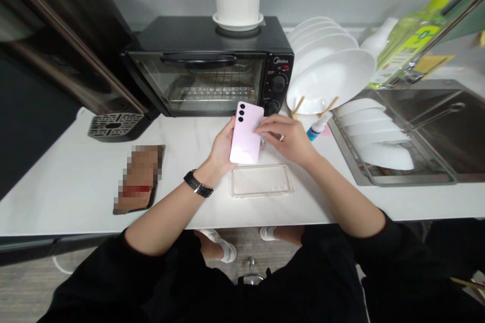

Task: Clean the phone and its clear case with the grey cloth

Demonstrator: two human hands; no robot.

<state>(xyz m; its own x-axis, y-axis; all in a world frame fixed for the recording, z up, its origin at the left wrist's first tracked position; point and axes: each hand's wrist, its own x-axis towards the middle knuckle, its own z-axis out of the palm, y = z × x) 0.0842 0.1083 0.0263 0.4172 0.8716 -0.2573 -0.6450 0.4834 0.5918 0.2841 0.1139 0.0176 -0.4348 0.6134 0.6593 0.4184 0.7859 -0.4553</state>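
While the toaster oven (212, 68) stands at the back, the clear case (262, 180) lies in front of it, and you hold the pink phone (247, 133) between them. Your left hand (222, 149) grips one edge; your right hand (288, 140) pinches the other.

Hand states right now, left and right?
Left hand: closed on the pink phone.
Right hand: curled at the phone's right edge; grip cannot be told.
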